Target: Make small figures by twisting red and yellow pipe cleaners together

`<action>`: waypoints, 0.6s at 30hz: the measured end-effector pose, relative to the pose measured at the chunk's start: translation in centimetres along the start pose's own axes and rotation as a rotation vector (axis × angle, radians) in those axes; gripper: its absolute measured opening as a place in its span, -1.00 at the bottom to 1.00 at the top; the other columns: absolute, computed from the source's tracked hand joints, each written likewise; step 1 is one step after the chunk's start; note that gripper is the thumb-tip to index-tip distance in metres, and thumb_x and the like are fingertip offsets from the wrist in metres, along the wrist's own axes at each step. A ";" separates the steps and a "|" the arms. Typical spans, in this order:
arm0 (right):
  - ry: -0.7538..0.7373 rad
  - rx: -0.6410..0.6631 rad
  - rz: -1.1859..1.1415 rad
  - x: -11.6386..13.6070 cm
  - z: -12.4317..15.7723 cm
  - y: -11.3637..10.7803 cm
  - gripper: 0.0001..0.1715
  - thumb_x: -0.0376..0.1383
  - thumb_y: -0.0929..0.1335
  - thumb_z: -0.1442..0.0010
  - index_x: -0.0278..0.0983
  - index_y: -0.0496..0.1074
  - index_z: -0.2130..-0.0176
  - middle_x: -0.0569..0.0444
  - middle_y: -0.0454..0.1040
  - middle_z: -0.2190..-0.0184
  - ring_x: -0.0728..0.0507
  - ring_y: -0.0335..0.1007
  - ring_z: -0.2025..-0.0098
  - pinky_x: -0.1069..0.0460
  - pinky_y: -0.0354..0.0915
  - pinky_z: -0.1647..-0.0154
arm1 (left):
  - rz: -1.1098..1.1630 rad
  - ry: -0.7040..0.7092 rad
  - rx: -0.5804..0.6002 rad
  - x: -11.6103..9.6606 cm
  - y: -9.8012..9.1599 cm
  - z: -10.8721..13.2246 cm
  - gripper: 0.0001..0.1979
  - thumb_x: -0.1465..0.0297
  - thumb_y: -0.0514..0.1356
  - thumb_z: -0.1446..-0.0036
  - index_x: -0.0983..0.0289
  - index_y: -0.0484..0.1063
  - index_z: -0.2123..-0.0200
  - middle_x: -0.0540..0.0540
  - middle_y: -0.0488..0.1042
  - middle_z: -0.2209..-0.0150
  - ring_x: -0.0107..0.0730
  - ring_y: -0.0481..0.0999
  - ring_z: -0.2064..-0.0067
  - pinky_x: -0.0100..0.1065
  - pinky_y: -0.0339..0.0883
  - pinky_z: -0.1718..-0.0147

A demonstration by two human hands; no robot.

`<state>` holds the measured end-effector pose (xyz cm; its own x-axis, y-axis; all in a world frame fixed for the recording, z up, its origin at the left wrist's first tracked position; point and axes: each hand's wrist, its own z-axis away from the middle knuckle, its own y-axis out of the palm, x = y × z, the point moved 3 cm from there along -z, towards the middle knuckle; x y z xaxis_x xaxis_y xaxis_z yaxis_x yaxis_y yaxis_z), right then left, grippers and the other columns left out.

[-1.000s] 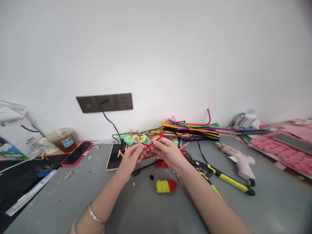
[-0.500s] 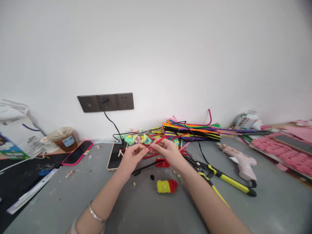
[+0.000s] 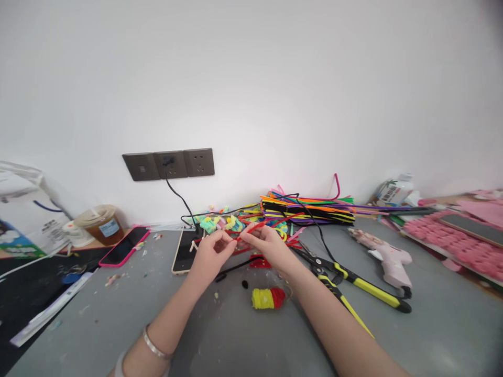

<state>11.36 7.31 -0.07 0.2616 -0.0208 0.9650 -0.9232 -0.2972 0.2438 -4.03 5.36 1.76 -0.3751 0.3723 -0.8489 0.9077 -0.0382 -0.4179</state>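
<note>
Both of my hands meet over the middle of the grey table (image 3: pixel 243 340). My left hand (image 3: pixel 212 255) and my right hand (image 3: pixel 267 244) each pinch a red pipe cleaner (image 3: pixel 251 229), which pokes up to the right between the fingertips. Just below my hands lies a small wound bundle, yellow and red (image 3: pixel 268 298). A small red piece (image 3: pixel 260 263) and a thin black stick (image 3: pixel 231 269) lie under my right wrist. Behind my hands sits a pile of small green and yellow pieces (image 3: pixel 220 223).
A stack of coloured pipe cleaners (image 3: pixel 306 208) lies by the wall. Yellow-handled pliers (image 3: pixel 353 285) and a pink glue gun (image 3: pixel 387 259) lie to the right. Two phones (image 3: pixel 124 246) (image 3: pixel 184 251), a lidded drink cup (image 3: pixel 100 224) and a wall socket (image 3: pixel 168 164) with a black cable are on the left.
The red pipe cleaner's upper end, curled into a loop a second ago, now points out straighter. My hands stayed in place, fingers shifting slightly along it.
</note>
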 end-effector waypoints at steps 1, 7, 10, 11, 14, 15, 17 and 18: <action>-0.002 0.007 -0.035 0.1 0.0 0.1 -0.63 -0.08 0.52 0.04 -0.28 0.44 0.40 0.11 0.53 0.45 -0.06 0.48 0.37 0.02 0.37 0.24 | 0.111 -0.076 0.020 0.2 0.1 -0.1 -0.74 0.23 0.19 -0.08 0.28 0.39 0.53 -0.05 0.26 0.62 -0.51 0.16 0.57 -0.45 0.02 0.57; 0.011 -0.039 -0.121 0.7 0.0 -0.4 -0.60 -0.03 0.51 0.02 -0.28 0.42 0.42 0.09 0.54 0.50 -0.04 0.46 0.42 0.06 0.34 0.32 | 0.364 -0.251 0.019 0.7 0.2 -0.2 -0.55 -0.01 0.24 0.01 0.32 0.52 0.43 -0.02 0.31 0.58 -0.53 0.15 0.56 -0.45 -0.02 0.59; 0.091 0.018 -0.189 1.0 0.2 -0.6 -0.61 -0.06 0.52 0.02 -0.29 0.45 0.36 0.11 0.50 0.51 -0.01 0.41 0.45 0.09 0.31 0.38 | 0.323 -0.222 -0.031 1.0 -0.2 -0.3 -0.55 0.00 0.27 0.03 0.32 0.55 0.40 0.00 0.36 0.57 -0.52 0.20 0.54 -0.44 0.05 0.55; 0.126 0.055 -0.213 1.0 0.3 -0.6 -0.61 -0.08 0.52 0.02 -0.29 0.47 0.32 0.13 0.47 0.52 0.00 0.38 0.47 0.10 0.29 0.40 | 0.318 -0.223 -0.043 1.1 -0.2 -0.3 -0.57 0.02 0.29 0.04 0.32 0.55 0.39 -0.02 0.35 0.58 -0.52 0.20 0.55 -0.45 0.06 0.55; 0.222 0.179 -0.272 1.2 0.7 -0.2 -0.64 -0.12 0.50 -0.02 -0.31 0.49 0.26 0.18 0.37 0.55 0.05 0.25 0.54 0.12 0.21 0.48 | 0.389 -0.270 -0.035 1.1 0.0 -0.2 -0.57 0.05 0.34 0.09 0.31 0.55 0.31 -0.04 0.35 0.58 -0.54 0.20 0.55 -0.47 0.06 0.55; 0.252 0.222 -0.281 1.1 0.9 0.0 -0.67 -0.13 0.49 -0.04 -0.32 0.49 0.28 0.20 0.33 0.56 0.06 0.21 0.55 0.13 0.18 0.49 | 0.438 -0.290 -0.022 1.0 0.2 -0.2 -0.56 0.06 0.35 0.11 0.31 0.55 0.30 -0.04 0.36 0.56 -0.54 0.20 0.54 -0.47 0.05 0.56; 0.311 0.299 -0.271 1.0 1.2 0.4 -0.71 -0.13 0.45 -0.10 -0.34 0.49 0.34 0.22 0.26 0.59 0.08 0.15 0.57 0.14 0.14 0.51 | 0.549 -0.320 0.023 0.6 0.7 0.0 -0.55 0.07 0.37 0.12 0.32 0.54 0.30 -0.02 0.37 0.54 -0.55 0.21 0.53 -0.49 0.03 0.57; 0.335 0.325 -0.255 0.9 1.4 0.6 -0.71 -0.13 0.44 -0.11 -0.35 0.49 0.36 0.22 0.24 0.59 0.08 0.12 0.57 0.14 0.13 0.52 | 0.600 -0.330 0.049 0.5 0.9 0.1 -0.56 0.08 0.37 0.11 0.33 0.54 0.30 -0.01 0.38 0.52 -0.56 0.21 0.52 -0.49 0.02 0.57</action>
<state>11.44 5.81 0.83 0.3135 0.3809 0.8698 -0.6933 -0.5342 0.4838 -3.41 5.42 0.94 0.1458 -0.0277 -0.9889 0.9696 -0.1945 0.1484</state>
